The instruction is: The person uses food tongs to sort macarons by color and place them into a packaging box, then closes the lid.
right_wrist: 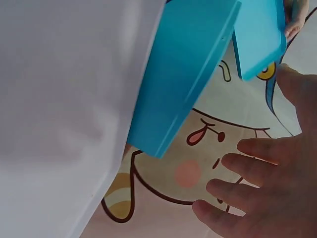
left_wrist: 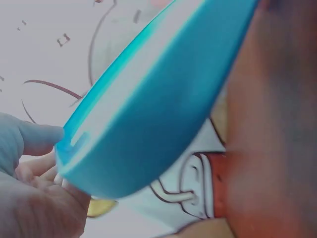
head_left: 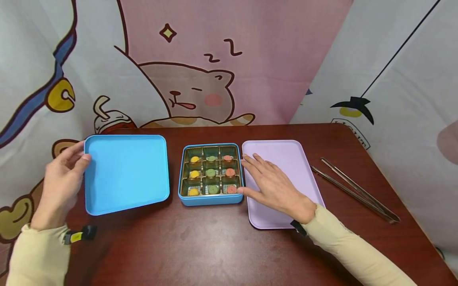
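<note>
My left hand (head_left: 64, 180) pinches the left edge of a light blue box lid (head_left: 127, 172), thumb on the rim and fingers beneath. In the left wrist view the lid (left_wrist: 143, 114) is tilted, its hollow side showing. To its right stands a blue box (head_left: 211, 201) with a gold divided insert. Yellow, green and pink round pieces, such as a green one (head_left: 210, 172), sit one to each compartment. My right hand (head_left: 275, 184) hovers with spread, straight fingers over a lilac tray (head_left: 290, 155), fingertips near the box's right side, holding nothing.
Metal tongs (head_left: 358, 192) lie on the dark brown table (head_left: 200, 246), right of the tray. A cartoon-printed curtain (head_left: 272, 71) hangs behind the table and at its sides.
</note>
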`<state>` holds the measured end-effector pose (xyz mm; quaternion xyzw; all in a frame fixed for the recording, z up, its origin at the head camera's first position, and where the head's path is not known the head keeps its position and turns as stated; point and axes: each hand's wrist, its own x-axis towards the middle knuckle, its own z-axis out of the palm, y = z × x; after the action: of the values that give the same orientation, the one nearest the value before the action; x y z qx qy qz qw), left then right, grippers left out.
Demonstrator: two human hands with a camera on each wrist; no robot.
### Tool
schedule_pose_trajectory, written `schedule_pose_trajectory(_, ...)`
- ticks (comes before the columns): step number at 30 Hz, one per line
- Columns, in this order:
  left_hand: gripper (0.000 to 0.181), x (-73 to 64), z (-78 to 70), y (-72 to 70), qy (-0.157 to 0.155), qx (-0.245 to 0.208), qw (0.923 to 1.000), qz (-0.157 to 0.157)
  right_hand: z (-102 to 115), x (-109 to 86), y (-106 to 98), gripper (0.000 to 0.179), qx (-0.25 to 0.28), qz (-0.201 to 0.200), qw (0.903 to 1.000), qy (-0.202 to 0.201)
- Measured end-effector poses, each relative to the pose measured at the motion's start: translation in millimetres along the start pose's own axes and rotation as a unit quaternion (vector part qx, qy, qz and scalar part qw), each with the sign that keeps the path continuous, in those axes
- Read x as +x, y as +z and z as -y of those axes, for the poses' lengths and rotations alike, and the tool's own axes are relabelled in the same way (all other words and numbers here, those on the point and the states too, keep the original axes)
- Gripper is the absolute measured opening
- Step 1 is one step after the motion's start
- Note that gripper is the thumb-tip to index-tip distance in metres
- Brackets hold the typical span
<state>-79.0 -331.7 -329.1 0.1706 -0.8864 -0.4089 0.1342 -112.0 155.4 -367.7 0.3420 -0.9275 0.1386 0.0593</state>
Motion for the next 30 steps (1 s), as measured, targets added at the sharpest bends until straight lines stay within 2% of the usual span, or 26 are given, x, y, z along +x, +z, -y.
schedule_pose_trajectory(4,0.050,3.9,-23.4,0.6,0.003,-0.038,0.9989,-0.026,6.3,2.0,-3.3,0.083,0.021,-0.007,0.9997,-0.004)
schedule_pose_trajectory(10,0.049,6.2,-55.1,10.5,0.023,-0.096,0.9948,-0.025,14.3,8.4,-7.5,0.087,0.057,-0.007,0.9983,-0.004)
schedule_pose_trajectory(14,0.048,7.2,-72.8,19.7,0.049,-0.119,0.9912,-0.030,18.0,13.7,-10.5,0.085,0.085,0.000,0.9964,-0.003)
schedule_pose_trajectory(18,0.046,9.6,-88.0,30.0,0.086,-0.150,0.9842,-0.037,21.4,21.7,-13.8,0.084,0.119,0.000,0.9929,-0.001)
schedule_pose_trajectory(22,0.044,10.5,-101.9,40.5,0.115,-0.182,0.9758,-0.036,24.4,33.3,-16.7,0.083,0.165,-0.003,0.9863,0.007)
schedule_pose_trajectory(28,0.042,8.6,-122.5,55.5,0.146,-0.223,0.9632,-0.030,22.4,51.8,-21.2,0.084,0.229,-0.008,0.9724,0.041)
schedule_pose_trajectory(30,0.042,7.6,-128.0,60.1,0.154,-0.224,0.9619,-0.026,20.2,57.1,-22.5,0.086,0.248,-0.012,0.9671,0.057)
